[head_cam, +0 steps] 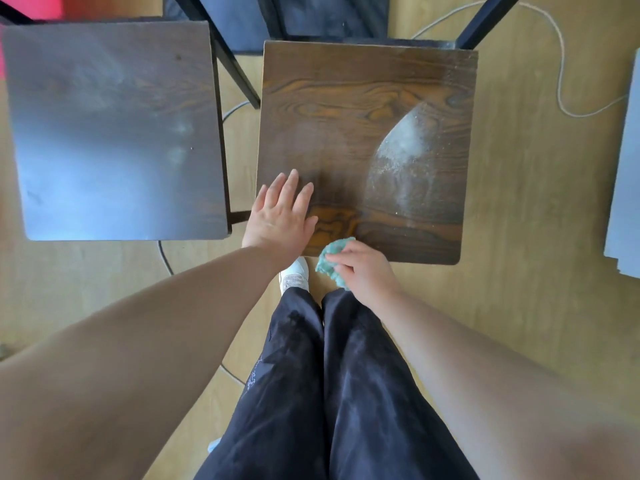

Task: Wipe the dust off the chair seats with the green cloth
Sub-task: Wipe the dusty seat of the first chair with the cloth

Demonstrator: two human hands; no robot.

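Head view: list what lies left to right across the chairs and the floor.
Left chair seat → left hand → green cloth → dust patch → white cable → grey sheets at the picture's edge.

Much of the green cloth is hidden inside the right hand. The grey sheets are cut off by the right edge, the black chair frames by the top. A red shape in the top corner is too blurred to identify. The trousers cover part of a white shoe.
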